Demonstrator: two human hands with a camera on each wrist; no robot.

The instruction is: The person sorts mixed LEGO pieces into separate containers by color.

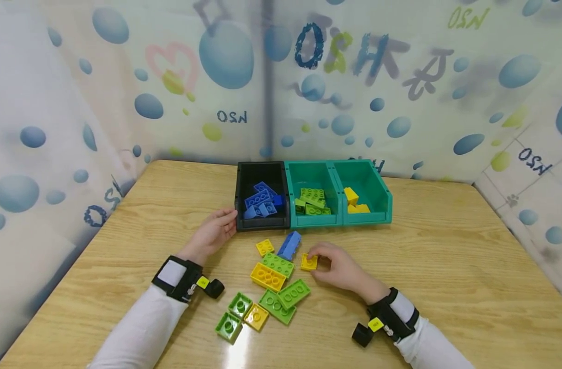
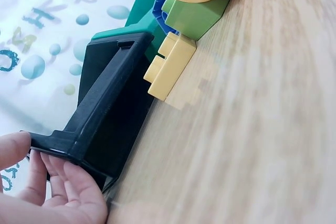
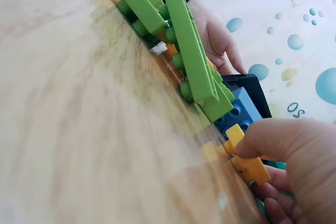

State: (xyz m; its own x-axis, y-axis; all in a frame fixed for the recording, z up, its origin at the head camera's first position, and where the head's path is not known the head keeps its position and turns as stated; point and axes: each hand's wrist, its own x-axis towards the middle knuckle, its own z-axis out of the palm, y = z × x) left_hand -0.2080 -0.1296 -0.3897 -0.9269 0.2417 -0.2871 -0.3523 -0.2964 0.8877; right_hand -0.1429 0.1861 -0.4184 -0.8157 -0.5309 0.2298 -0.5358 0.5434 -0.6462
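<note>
My left hand (image 1: 213, 233) grips the front left corner of the black bin (image 1: 263, 224); in the left wrist view the thumb is on the rim and the fingers curl beneath it. Blue bricks (image 1: 259, 197) lie inside that bin. With thumb and fingers, my right hand (image 1: 338, 269) pinches a small square yellow brick (image 1: 308, 262), at or just above the table. Left of it lie a blue brick (image 1: 289, 246), another small yellow brick (image 1: 264, 247), a green brick (image 1: 278, 264) and a longer yellow brick (image 1: 267, 277).
Two joined teal bins (image 1: 315, 220) stand right of the black one, holding green bricks (image 1: 312, 201) and yellow bricks (image 1: 357, 208). Nearer me lie two overlapping green bricks (image 1: 294, 293), two square green ones (image 1: 228, 327) and a yellow one (image 1: 256, 317). A patterned curtain (image 1: 281, 102) hangs behind the table.
</note>
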